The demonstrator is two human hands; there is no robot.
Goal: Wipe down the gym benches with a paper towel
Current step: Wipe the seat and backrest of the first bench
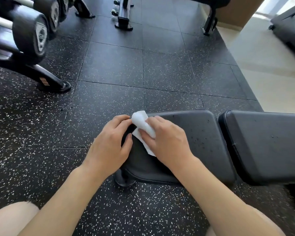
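Note:
A black padded gym bench lies across the lower right, with a seat pad (191, 133) and a longer back pad (266, 143) separated by a gap. Small droplets speckle both pads. A white paper towel (141, 125) sits crumpled on the seat pad's left end. My right hand (167, 142) presses down on the towel with fingers curled over it. My left hand (111, 145) sits at the pad's left edge, its fingertips pinching the towel's corner.
A dumbbell rack (29, 36) with black dumbbells stands at the far left. Another bench's frame (123, 16) is at the top centre. Black speckled rubber flooring (117, 74) spreads ahead; pale tile (271, 74) starts at the right. My knee (10, 218) shows at the bottom left.

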